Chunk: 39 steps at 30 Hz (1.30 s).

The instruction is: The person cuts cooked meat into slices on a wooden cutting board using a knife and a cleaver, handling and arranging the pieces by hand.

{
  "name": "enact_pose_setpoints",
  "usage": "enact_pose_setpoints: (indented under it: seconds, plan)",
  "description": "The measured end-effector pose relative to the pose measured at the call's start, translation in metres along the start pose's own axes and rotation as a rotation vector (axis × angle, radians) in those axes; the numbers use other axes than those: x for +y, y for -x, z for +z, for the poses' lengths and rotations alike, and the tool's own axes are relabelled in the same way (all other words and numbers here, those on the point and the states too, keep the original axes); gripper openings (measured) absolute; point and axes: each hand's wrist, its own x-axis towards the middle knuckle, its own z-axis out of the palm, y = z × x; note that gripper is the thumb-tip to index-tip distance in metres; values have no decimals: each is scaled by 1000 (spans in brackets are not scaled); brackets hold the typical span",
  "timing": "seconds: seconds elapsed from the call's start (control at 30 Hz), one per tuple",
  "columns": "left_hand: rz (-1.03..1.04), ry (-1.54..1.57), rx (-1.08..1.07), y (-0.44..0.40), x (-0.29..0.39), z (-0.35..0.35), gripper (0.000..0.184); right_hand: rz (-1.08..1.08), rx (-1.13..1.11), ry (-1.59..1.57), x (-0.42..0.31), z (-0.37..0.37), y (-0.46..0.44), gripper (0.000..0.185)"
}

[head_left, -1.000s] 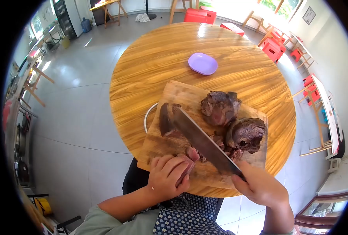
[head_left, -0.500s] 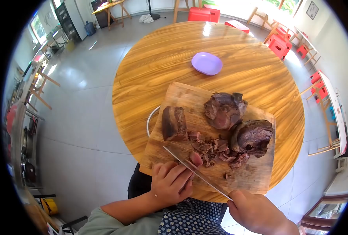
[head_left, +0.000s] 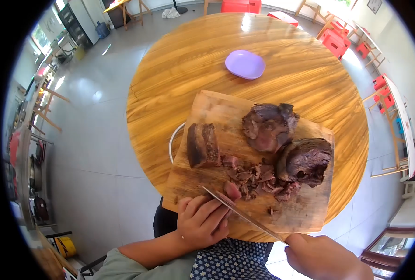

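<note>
My right hand is closed round the handle of a knife. Its long blade slants up and left, lying against a piece of dark red meat beside my left fingers. My left hand has bent fingers pressing on that meat near the board's front edge, and partly hides it. Chopped meat pieces lie heaped on the wooden cutting board. A thick block of meat sits at the left. Two big dark chunks of meat, one farther back and one at right, stand beyond the heap.
The board rests on a round wooden table. Farther back on it is a shallow purple dish. A white loop sticks out by the board's left side. Red stools and side tables stand around the room.
The knife has slid toward my lower right, its tip now closer to my left fingers. My right hand moved right with it. My left hand stays on the meat; the view shifted slightly.
</note>
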Motion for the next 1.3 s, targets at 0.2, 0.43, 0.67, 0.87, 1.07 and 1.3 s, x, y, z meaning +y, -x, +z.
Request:
enact_pose_setpoints:
  seconds: [0.2, 0.43, 0.67, 0.87, 1.07, 1.3]
  plan:
    - [-22, 67, -22, 2, -4, 1, 34, 218, -200, 120, -22, -22, -13, 20]
    - [-64, 123, -17, 4, -7, 2, 32, 166, -167, 169, -21, -10, -59, 20]
    - [-31, 96, 23, 5, -5, 2, 30, -108, 6, 236, -17, 29, -114, 20]
    - [-21, 108, 63, 3, -2, 2, 34, -85, 62, 297, -3, 18, -91, 19]
    - [26, 113, 77, 1, -5, -1, 35, 62, 226, 289, -22, -6, -29, 21]
    - [16, 87, 77, 6, -3, 1, 42, 27, 188, 323, -30, 15, -20, 19]
